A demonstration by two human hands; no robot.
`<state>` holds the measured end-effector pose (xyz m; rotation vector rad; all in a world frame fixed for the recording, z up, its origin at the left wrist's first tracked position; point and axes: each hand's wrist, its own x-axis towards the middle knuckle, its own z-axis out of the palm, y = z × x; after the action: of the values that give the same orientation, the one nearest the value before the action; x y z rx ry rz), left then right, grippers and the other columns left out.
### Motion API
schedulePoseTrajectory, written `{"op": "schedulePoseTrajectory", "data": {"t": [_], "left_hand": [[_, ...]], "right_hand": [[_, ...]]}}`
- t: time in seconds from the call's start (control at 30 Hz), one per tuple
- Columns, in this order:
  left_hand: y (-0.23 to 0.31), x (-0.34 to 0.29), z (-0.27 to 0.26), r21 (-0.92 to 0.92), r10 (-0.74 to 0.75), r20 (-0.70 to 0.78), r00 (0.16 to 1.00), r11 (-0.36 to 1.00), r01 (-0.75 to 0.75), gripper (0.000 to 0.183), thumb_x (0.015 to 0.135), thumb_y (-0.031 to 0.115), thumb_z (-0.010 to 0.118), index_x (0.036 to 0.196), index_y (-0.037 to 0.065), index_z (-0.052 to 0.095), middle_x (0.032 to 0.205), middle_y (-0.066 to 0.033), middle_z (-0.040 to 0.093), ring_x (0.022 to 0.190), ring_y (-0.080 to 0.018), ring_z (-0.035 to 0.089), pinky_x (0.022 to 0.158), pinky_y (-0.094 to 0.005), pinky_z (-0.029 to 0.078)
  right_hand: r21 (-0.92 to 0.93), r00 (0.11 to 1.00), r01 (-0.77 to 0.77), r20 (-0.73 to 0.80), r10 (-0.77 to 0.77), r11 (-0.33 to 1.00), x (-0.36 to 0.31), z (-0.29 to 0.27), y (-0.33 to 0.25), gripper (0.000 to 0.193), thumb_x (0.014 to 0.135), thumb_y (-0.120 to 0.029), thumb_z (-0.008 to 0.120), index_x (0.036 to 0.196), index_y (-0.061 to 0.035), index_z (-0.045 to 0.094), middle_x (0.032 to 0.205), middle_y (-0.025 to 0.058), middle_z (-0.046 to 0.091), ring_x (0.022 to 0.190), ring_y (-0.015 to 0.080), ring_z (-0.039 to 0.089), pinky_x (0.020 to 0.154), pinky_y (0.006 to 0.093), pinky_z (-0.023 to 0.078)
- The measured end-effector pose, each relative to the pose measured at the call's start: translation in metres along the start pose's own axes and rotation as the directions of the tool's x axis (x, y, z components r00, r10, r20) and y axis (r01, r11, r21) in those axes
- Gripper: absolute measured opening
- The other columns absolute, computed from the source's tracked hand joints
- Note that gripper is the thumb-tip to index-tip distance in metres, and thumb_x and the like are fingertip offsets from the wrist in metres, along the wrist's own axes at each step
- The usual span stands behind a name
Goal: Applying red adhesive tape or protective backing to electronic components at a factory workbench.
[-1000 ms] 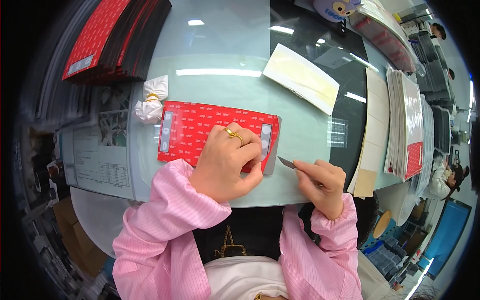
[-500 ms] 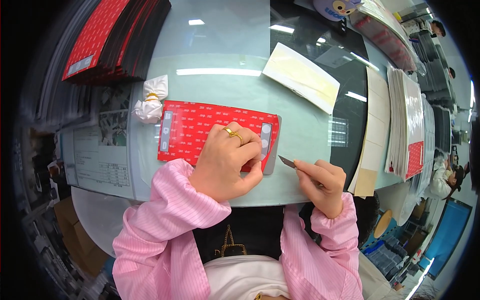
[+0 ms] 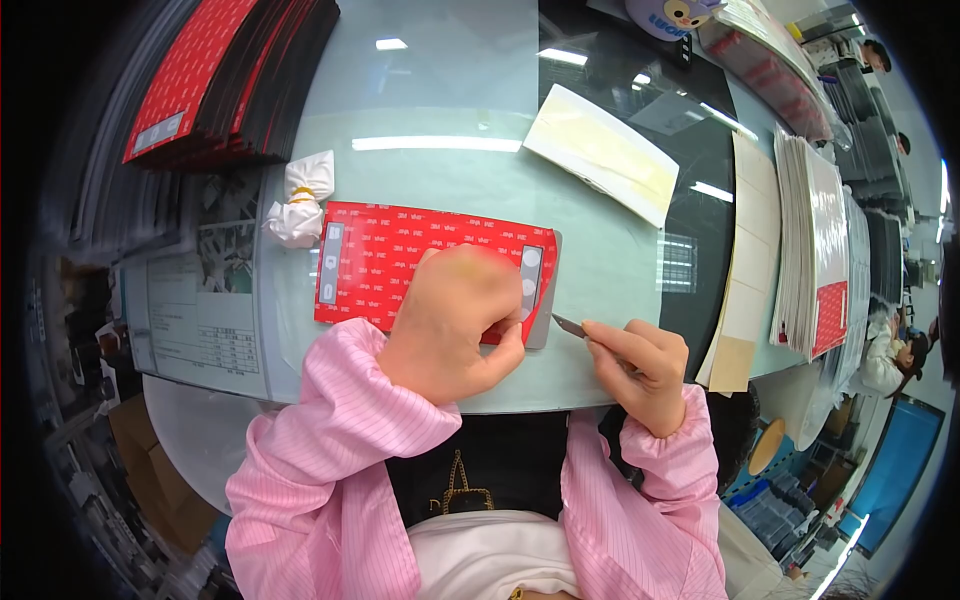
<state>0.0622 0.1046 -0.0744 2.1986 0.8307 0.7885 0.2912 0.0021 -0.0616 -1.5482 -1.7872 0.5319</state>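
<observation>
A rectangular panel lies flat on the glass-topped table, faced with red printed backing film (image 3: 400,235) with dark windows at both ends. At its right end a grey strip (image 3: 543,325) shows beyond the film's slanting edge. My left hand (image 3: 450,320) rests over the lower right part, thumb and fingers pinched on the film near that corner; its knuckles are blurred. My right hand (image 3: 645,368) pinches a small pointed knife blade (image 3: 570,326), its tip aimed left, close to the panel's right edge.
A white knotted bundle (image 3: 300,205) sits left of the panel. Stacked red-faced panels (image 3: 190,85) stand at the far left. A pale yellow-white pad (image 3: 605,150) lies far right. Beyond it are a beige card strip (image 3: 745,260) and stacked sheets (image 3: 805,240).
My right hand has shifted slightly left, bringing the blade's tip nearer the panel's edge. My left hand has stayed at the same corner, its knuckles now blurred.
</observation>
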Motion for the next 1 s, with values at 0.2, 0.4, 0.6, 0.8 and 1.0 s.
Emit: {"op": "schedulePoseTrajectory", "data": {"t": [0.2, 0.4, 0.6, 0.8, 1.0], "left_hand": [[-0.0004, -0.001, -0.0018, 0.006, -0.005, 0.021, 1.0, 1.0, 0.005, 0.014, 0.07, 0.005, 0.071, 0.073, 0.009, 0.058, 0.088, -0.0012, 0.064, 0.086, -0.0223, 0.058, 0.079, -0.0389, 0.039], [-0.0005, -0.0011, -0.0006, 0.003, -0.007, 0.015, 1.0, 1.0, 0.007, 0.016, 0.068, 0.003, 0.071, 0.07, 0.01, 0.057, 0.088, -0.0012, 0.064, 0.085, -0.0219, 0.058, 0.078, -0.0376, 0.039], [-0.0007, -0.001, -0.001, 0.01, 0.003, 0.009, 1.0, 1.0, -0.003, 0.016, 0.068, 0.003, 0.071, 0.07, 0.01, 0.057, 0.088, -0.0012, 0.065, 0.085, -0.0217, 0.058, 0.078, -0.0375, 0.039], [-0.0004, -0.0005, -0.0012, 0.002, 0.0, 0.012, 1.0, 1.0, 0.0, 0.014, 0.07, 0.005, 0.071, 0.073, 0.009, 0.058, 0.087, -0.0009, 0.063, 0.085, -0.0218, 0.058, 0.078, -0.0386, 0.039], [-0.0002, -0.0014, -0.0007, 0.0, -0.011, 0.017, 1.0, 1.0, 0.011, 0.015, 0.068, 0.003, 0.07, 0.07, 0.009, 0.057, 0.088, -0.0011, 0.064, 0.085, -0.0218, 0.057, 0.078, -0.0375, 0.038]], "right_hand": [[-0.06, 0.998, 0.05, 0.036, -0.048, 0.997, 0.0011, 0.0013, -0.0001, 0.032, 0.077, 0.008, 0.075, 0.107, -0.0047, 0.078, 0.058, 0.004, 0.048, 0.046, 0.0142, 0.046, 0.044, 0.0298, 0.032], [-0.132, 0.995, 0.103, 0.032, -0.1, 0.986, -0.0022, 0.0012, 0.0022, 0.032, 0.077, 0.008, 0.075, 0.106, -0.0047, 0.078, 0.058, 0.0038, 0.048, 0.047, 0.0142, 0.046, 0.045, 0.0299, 0.032], [-0.002, 1.0, 0.001, -0.026, -0.001, 1.0, -0.0037, 0.0016, 0.0026, 0.033, 0.076, 0.003, 0.079, 0.107, -0.0072, 0.079, 0.057, 0.0031, 0.044, 0.045, 0.0147, 0.043, 0.043, 0.0317, 0.032], [-0.112, 0.994, 0.108, 0.037, -0.105, 0.988, -0.0013, 0.0031, 0.0024, 0.033, 0.078, 0.009, 0.076, 0.108, -0.0047, 0.078, 0.058, 0.0026, 0.048, 0.047, 0.012, 0.045, 0.045, 0.0291, 0.031], [-0.006, 0.997, 0.012, -0.072, -0.012, 1.0, -0.0066, 0.0026, 0.0044, 0.034, 0.076, 0.004, 0.078, 0.108, -0.0067, 0.078, 0.057, 0.0028, 0.043, 0.044, 0.0149, 0.043, 0.043, 0.0323, 0.031]]}}
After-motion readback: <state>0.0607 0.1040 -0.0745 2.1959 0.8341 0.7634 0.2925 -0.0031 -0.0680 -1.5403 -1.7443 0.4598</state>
